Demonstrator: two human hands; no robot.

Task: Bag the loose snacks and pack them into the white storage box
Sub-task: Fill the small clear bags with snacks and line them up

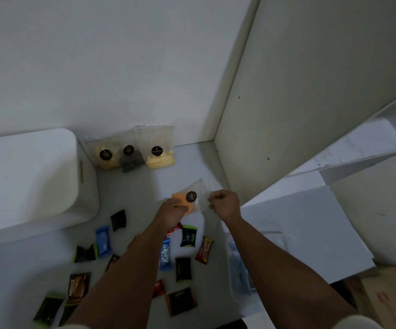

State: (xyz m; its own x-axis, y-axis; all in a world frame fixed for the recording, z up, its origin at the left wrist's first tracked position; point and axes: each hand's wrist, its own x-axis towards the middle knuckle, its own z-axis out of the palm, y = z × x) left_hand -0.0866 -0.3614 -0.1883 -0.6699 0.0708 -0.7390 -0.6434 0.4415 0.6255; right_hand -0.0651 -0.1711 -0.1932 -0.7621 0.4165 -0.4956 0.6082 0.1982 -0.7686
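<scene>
Both my hands hold a clear bag (198,195) above the table; it carries a black round sticker and an orange snack inside. My left hand (172,211) grips the orange end, my right hand (224,203) pinches the clear open end. Three filled, stickered bags (130,153) lean against the back wall. The white storage box (33,181) stands at the left with its lid on. Several loose wrapped snacks (187,236) in black, blue, red and brown wrappers lie scattered on the white table, partly hidden by my forearms.
A white vertical panel (287,115) rises just right of my hands, with white shelves beyond. A clear plastic container (242,267) with bluish contents sits under my right forearm. A cardboard box (386,295) is at the lower right.
</scene>
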